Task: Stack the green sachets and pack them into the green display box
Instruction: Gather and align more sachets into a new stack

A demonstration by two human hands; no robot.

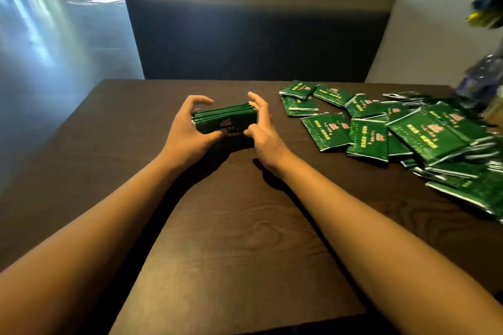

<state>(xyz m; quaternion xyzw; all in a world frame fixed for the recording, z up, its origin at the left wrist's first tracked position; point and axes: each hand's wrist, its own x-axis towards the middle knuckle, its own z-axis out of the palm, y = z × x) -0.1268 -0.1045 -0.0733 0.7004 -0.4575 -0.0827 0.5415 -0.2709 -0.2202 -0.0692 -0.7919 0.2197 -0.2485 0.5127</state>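
Sachet stack [224, 120] on edge on my tabletop [234, 226], left hand [187, 132] and right hand [261, 130] both gripping its ends; loose sachets [408, 130] lie right.

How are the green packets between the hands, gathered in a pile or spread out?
Gathered: the stack of sachets stands on edge, layered edges on top, held between the left hand and right hand.

Loose sachets [408, 130] crowding table's [231, 226] right side
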